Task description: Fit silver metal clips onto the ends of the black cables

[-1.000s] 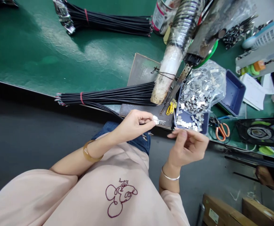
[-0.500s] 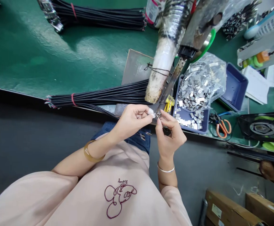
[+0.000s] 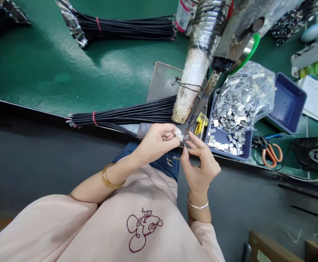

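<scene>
My left hand (image 3: 160,140) is closed in a pinch, with a white covering on a fingertip. A small silver metal connector (image 3: 186,137) sticks out from its fingertips. My right hand (image 3: 199,158) is beside it, thumb and index finger apart around the connector's end, the index fingertip close against it. Behind my left hand runs a bundle of black cables (image 3: 120,114), tied with a red band; some strands dip over the table edge. Small metal ends (image 3: 170,161) show over my lap. Whether a cable joins the pinched connector is hidden by my fingers.
Ahead of my hands stand a wrapped white post (image 3: 187,82) and a metal bar (image 3: 206,89). To the right are a blue tray (image 3: 245,154) of loose metal shells, a plastic bag (image 3: 250,91), and orange-handled pliers (image 3: 272,154). Another cable bundle (image 3: 128,27) lies at the back.
The view has shifted slightly left. My right thumb has moved away from my index finger, widening the gap at the connector. My left hand keeps its pinch.
</scene>
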Demonstrator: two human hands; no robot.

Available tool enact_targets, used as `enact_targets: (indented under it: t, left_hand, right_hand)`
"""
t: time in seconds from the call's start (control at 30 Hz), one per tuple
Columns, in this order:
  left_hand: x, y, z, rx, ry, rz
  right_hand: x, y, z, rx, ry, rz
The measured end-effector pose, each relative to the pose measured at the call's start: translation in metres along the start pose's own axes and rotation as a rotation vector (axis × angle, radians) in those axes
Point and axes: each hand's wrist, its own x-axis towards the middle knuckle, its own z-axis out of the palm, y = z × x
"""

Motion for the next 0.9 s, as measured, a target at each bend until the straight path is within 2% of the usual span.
enact_targets:
  t: [0.33, 0.4, 0.43, 0.5, 0.6, 0.63, 0.67, 0.73, 0.83, 0.9]
  left_hand:
    - [-0.001, 0.001, 0.003, 0.062, 0.029, 0.046]
    - [-0.002, 0.002, 0.002, 0.086, 0.005, 0.060]
    - [-0.004, 0.002, 0.001, 0.119, -0.020, 0.069]
    - [-0.009, 0.000, -0.001, 0.228, -0.092, 0.094]
    - [-0.020, -0.007, -0.003, 0.357, -0.158, 0.109]
    - [-0.024, -0.011, -0.003, 0.353, -0.164, 0.110]
    - [-0.028, -0.014, -0.003, 0.328, -0.161, 0.116]
    - [-0.033, -0.018, -0.006, 0.267, -0.109, 0.174]
    - [-0.029, -0.020, -0.014, 0.326, 0.082, 0.395]
    - [-0.019, -0.019, -0.021, 0.513, 0.224, 0.582]
  right_hand:
    - [0.005, 0.003, -0.006, 0.032, -0.050, 0.060]
    - [0.006, 0.004, -0.009, 0.030, -0.011, 0.104]
    - [0.006, 0.004, -0.012, 0.023, 0.059, 0.120]
    - [0.009, 0.004, -0.018, 0.000, 0.327, 0.115]
    - [0.016, 0.002, -0.032, -0.037, 0.770, -0.038]
    - [0.018, 0.001, -0.036, -0.054, 0.836, -0.072]
    - [0.020, 0.000, -0.041, -0.075, 0.847, -0.071]
    - [0.020, 0.006, -0.051, -0.096, 0.675, 0.058]
    - [0.018, 0.032, -0.066, -0.199, 0.213, 0.365]
    - [0.019, 0.059, -0.072, -0.383, 0.068, 0.374]
